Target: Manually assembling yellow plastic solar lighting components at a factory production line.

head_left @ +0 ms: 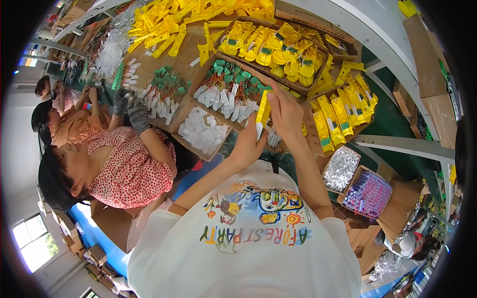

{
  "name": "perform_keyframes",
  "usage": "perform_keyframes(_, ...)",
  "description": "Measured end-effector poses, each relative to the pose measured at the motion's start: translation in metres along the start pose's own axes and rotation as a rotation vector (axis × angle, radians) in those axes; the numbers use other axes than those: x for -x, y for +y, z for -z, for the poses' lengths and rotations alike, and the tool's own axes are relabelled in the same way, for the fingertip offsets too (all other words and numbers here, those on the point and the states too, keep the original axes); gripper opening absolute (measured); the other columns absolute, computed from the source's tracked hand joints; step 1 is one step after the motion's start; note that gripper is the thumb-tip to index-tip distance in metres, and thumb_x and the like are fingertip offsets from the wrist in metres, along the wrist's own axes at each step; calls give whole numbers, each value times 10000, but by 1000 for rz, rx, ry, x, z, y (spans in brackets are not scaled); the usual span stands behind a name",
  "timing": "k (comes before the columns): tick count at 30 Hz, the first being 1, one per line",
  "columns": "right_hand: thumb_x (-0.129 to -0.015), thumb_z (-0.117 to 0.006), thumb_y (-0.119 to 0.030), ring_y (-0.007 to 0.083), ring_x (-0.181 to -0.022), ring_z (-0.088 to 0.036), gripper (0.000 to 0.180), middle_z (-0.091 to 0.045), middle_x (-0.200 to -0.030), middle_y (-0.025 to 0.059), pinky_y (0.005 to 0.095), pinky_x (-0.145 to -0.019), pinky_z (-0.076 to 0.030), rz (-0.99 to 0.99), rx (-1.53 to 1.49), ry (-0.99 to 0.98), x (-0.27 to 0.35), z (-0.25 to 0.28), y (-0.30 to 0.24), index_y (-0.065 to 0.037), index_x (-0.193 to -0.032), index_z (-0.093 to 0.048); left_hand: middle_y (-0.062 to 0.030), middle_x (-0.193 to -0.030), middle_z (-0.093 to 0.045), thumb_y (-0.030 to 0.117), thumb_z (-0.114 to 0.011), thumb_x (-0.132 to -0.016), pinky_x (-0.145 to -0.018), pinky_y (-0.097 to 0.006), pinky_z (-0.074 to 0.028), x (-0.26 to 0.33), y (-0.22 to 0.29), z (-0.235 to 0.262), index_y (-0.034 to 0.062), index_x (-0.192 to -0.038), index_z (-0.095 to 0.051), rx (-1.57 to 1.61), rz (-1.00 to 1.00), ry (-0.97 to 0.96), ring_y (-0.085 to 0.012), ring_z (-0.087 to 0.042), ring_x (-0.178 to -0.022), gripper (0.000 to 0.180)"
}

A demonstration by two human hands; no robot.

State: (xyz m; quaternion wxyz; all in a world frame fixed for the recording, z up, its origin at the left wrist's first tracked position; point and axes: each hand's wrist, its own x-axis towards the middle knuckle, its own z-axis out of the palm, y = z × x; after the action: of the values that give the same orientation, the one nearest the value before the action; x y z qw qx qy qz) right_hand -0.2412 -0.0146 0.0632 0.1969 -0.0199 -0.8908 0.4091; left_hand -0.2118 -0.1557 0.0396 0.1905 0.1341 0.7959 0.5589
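My left hand [247, 145] and my right hand [285, 112] meet above the table. Together they hold a long yellow plastic piece [263, 110] upright. My left fingers pinch a small white piece [259, 130] at its lower end, and my right fingers grip its upper part. Just beyond the hands lies a cardboard tray of white pieces with green tops [229, 88]. To the left is a cardboard tray of plain white pieces [202, 132].
A box of finished yellow pieces [280, 49] and a row of more [338, 116] lie to the right. Loose yellow parts [184, 22] are piled farther back. A co-worker's grey-gloved hands [130, 107] work at the left. Boxes of silver [340, 169] and purple parts [368, 194] stand lower right.
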Motion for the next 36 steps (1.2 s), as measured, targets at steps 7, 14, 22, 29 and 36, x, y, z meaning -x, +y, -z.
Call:
perform_keyframes(7, -952, -212, -524, 232, -887, -546, 645, -584, -916, 111, 308, -730, -425, 252, -167, -140, -37, 2, 6, -29, -962, -625, -196, -828, -605, 115, -636, -760, -639, -391, -489, -2, -12, 11, 61, -1177, -494, -245, -212, 113, -377, -608, -735, 444)
perform_keyframes(14, -945, -365, -497, 155, -574, -552, 629, -589, -614, 48, 274, -559, -423, -238, -472, -758, -85, -25, 7, -2, -638, -605, -152, -749, -621, 122, -674, -709, -603, -314, -486, -36, -22, 53, 38, -966, -596, -35, -173, 39, -268, -624, -642, 281)
perform_keyframes(22, -924, -484, -389, 186, -512, -578, 470, -608, -610, 99, 305, -544, -467, -505, -395, -74, -216, -96, 67, -7, -690, -627, -114, -925, -620, 226, -606, -854, -713, -314, -471, -159, -100, 142, 4, -1040, -568, 431, -117, 289, -172, -583, -778, 293)
perform_keyframes(29, -911, -418, -482, 384, -856, -582, 506, -645, -844, 173, 431, -847, -433, 107, 756, -214, -335, -73, 218, -46, -996, -659, -172, -1085, -584, 381, -699, -721, -734, -435, -515, -291, -204, 181, 0, -1121, -490, -810, 220, 320, -356, -622, -873, 591)
perform_keyframes(36, -874, -560, -126, 254, -878, -603, 145, -635, -941, 111, 337, -773, -471, 108, 59, -495, -168, -142, 33, -49, -973, -633, -120, -1000, -589, 355, -522, -901, -680, -346, -502, -234, -160, 254, 50, -1295, -439, 368, 54, 572, -218, -602, -829, 506)
